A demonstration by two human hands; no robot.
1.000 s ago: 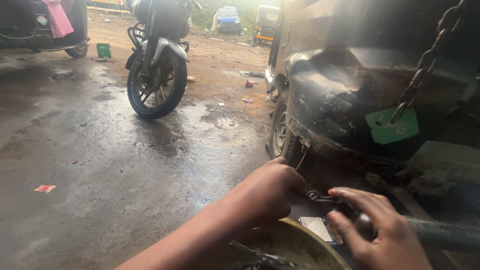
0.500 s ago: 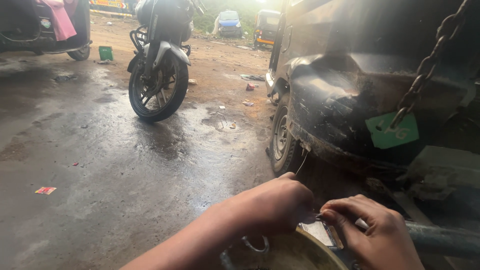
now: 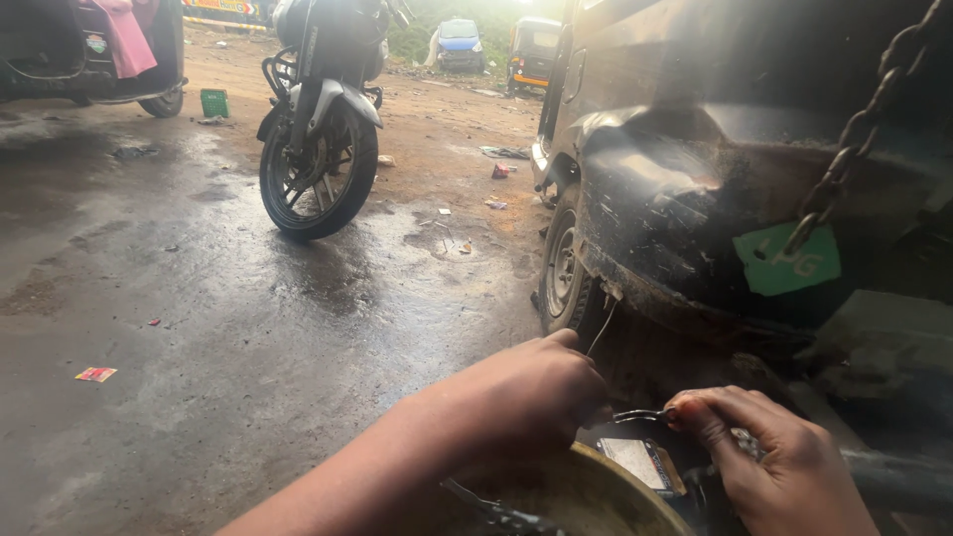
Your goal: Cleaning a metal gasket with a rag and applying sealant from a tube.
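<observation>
My left hand (image 3: 531,392) is closed into a fist at the bottom centre, gripping one end of a thin metal wire (image 3: 640,415). The wire runs across to my right hand (image 3: 769,462), whose fingers pinch its other end and also seem to hold a small metal part. Both hands hover just above a round, dirty metal bowl (image 3: 581,491) at the bottom edge. A small flat packet (image 3: 640,462) lies beside the bowl, under the wire.
A dark vehicle (image 3: 715,189) with a dented body and a wheel (image 3: 561,268) stands at right, a chain (image 3: 844,164) hanging before it with a green tag (image 3: 784,260). A motorcycle (image 3: 323,139) is parked ahead on wet ground. Other vehicles stand far back.
Both hands have drawn closer together over the bowl and the wire between them now shows. The view has shifted slightly.
</observation>
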